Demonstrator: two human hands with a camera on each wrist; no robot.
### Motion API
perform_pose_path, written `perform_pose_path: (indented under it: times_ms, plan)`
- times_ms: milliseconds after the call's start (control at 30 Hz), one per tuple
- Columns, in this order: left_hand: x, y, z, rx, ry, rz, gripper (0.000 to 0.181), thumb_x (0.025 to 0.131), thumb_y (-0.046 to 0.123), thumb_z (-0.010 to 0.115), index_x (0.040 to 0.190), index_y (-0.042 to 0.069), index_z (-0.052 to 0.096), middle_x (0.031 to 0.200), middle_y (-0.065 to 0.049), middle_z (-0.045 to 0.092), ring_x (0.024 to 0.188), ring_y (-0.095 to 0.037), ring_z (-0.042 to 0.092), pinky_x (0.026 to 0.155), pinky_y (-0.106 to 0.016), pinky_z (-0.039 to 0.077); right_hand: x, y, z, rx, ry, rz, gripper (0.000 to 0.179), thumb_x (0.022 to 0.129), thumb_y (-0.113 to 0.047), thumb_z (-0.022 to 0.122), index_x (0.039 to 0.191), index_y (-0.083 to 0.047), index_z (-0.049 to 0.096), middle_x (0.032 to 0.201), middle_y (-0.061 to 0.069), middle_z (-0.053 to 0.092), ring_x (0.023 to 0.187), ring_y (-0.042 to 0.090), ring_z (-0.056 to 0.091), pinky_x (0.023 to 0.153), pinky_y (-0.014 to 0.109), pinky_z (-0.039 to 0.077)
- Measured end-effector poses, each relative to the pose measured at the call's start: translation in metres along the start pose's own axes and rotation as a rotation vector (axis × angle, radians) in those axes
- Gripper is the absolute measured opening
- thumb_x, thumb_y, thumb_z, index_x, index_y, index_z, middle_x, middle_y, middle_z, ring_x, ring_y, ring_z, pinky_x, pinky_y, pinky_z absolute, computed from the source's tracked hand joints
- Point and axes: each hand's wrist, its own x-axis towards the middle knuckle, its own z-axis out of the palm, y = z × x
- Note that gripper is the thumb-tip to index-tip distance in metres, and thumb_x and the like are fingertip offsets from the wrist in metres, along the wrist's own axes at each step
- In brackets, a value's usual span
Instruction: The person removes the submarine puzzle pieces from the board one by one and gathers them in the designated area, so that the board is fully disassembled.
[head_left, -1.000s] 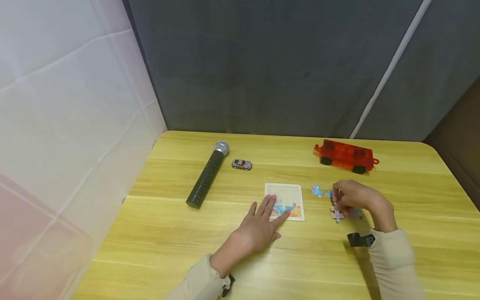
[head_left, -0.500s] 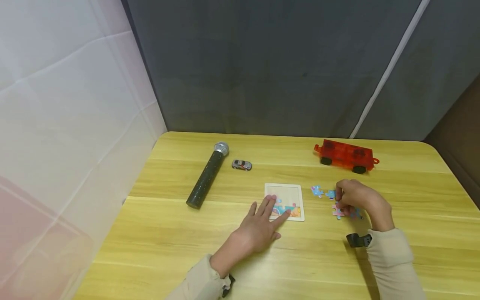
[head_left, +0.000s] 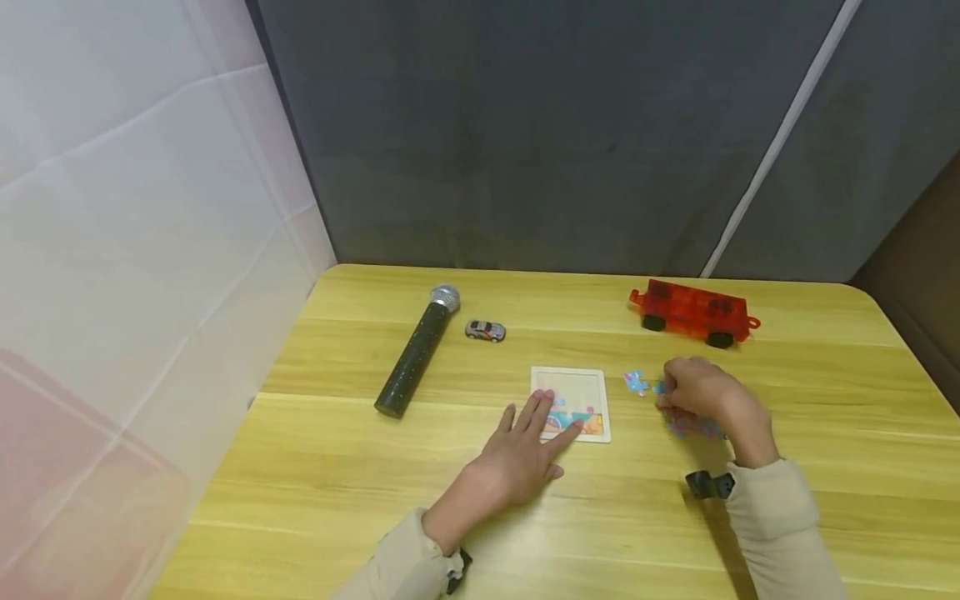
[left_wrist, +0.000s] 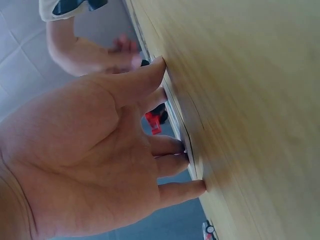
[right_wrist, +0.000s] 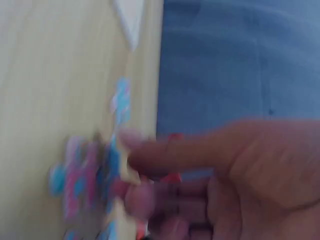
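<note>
My left hand (head_left: 517, 462) rests on a small square puzzle tray (head_left: 568, 382) with its fingers spread and straight. Several coloured puzzle pieces (head_left: 589, 424) lie in the tray's lower part, partly covered by those fingers. To the right, my right hand (head_left: 708, 393) is bent over loose jigsaw pieces on the table. In the right wrist view its thumb and fingertips are by a blue piece (right_wrist: 113, 162), next to a pink-and-blue piece (right_wrist: 75, 175). Blur hides whether they pinch anything. Another blue-and-pink piece (head_left: 636, 383) lies between the tray and this hand.
A red toy wagon (head_left: 693, 311) with black wheels stands at the back right. Behind the tray is a small silver toy car (head_left: 485, 331). A dark microphone (head_left: 415, 357) lies slanted at the left. A grey curtain (head_left: 525, 150) hangs behind the wooden table (head_left: 322, 483).
The right hand has shifted slightly left over the loose pieces, now covering more of the pink one and the small blue one. The left hand stays on the tray.
</note>
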Motion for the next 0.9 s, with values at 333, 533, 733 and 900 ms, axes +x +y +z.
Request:
perform_pose_path:
  times_ms: [333,533,733,900]
  plan:
    - [0.002,0.001,0.001,-0.005,-0.025,-0.049,0.065,0.116,0.05,0.048,0.175,0.045,0.022,0.179,-0.033,0.013,0.17,-0.044,0.013,0.137,-0.048,0.026,0.04,-0.073,0.048,0.048,0.058,-0.345,0.016,0.108,-0.007,0.07,0.121,0.002,0.071,0.109,0.009,0.07,0.086,0.016,0.066,0.078,0.034,0.059]
    - [0.001,0.002,-0.001,0.004,-0.044,-0.052,0.064,0.116,0.051,0.047,0.175,0.046,0.022,0.18,-0.031,0.012,0.17,-0.044,0.012,0.137,-0.048,0.025,0.046,-0.087,0.066,0.021,0.108,-0.243,0.006,0.106,-0.006,0.072,0.111,-0.004,0.07,0.115,0.011,0.06,0.089,0.019,0.059,0.074,0.033,0.057]
    - [0.001,0.002,-0.003,0.019,-0.058,-0.059,0.064,0.116,0.052,0.045,0.175,0.047,0.02,0.181,-0.03,0.011,0.17,-0.043,0.012,0.137,-0.047,0.025,0.051,-0.089,0.07,0.101,0.146,-0.263,0.011,0.103,-0.001,0.074,0.096,-0.007,0.067,0.095,0.004,0.065,0.082,0.015,0.057,0.073,0.03,0.053]
    - [0.002,0.002,-0.002,0.017,-0.063,-0.052,0.065,0.116,0.052,0.045,0.175,0.047,0.018,0.181,-0.03,0.01,0.171,-0.042,0.01,0.138,-0.048,0.024,0.052,-0.091,0.072,0.161,0.126,-0.241,0.012,0.102,-0.003,0.076,0.096,-0.007,0.067,0.089,0.002,0.068,0.079,0.014,0.058,0.076,0.032,0.052]
